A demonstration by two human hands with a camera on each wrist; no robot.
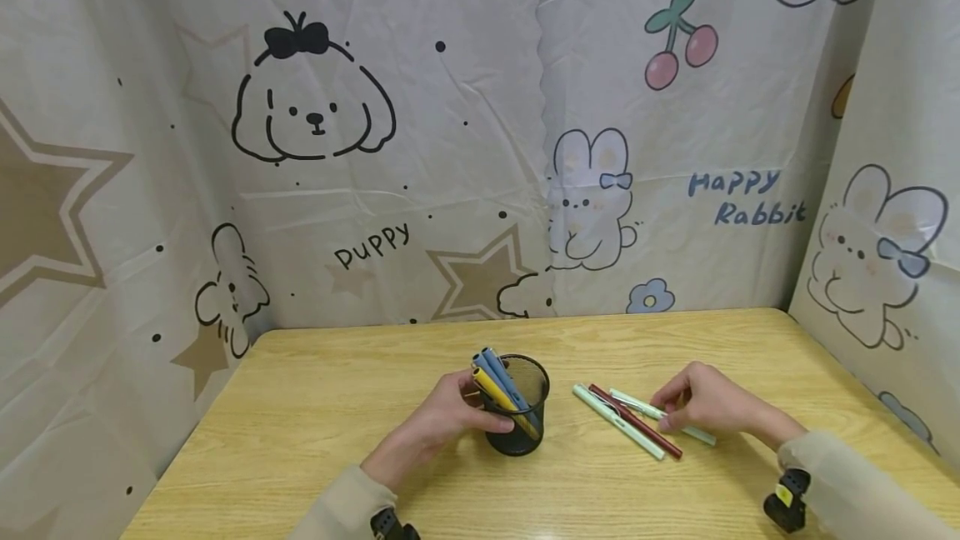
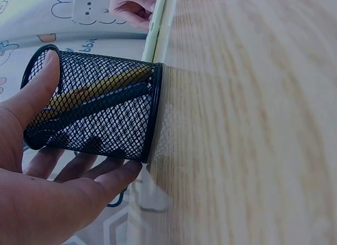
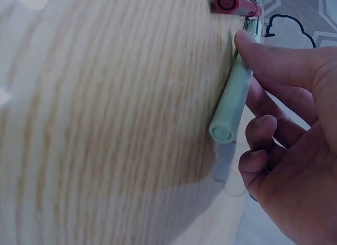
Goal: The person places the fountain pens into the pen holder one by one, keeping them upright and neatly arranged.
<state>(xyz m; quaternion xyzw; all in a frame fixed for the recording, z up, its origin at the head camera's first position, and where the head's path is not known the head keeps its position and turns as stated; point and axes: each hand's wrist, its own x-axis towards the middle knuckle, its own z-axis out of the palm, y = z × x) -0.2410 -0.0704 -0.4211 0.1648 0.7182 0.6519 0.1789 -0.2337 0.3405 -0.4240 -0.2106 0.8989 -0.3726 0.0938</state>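
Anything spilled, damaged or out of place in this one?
Nothing stands out as spilled or damaged. The black mesh cup stands upright, held by the left hand. A dark red pen and a light green pen lie beside it on the table; the right hand pinches another green pen.

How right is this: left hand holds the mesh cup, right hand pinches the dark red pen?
Wrong pen: the head view shows the right hand pinching a pale green pen; the dark red pen lies untouched nearby. The left hand does hold the mesh cup.
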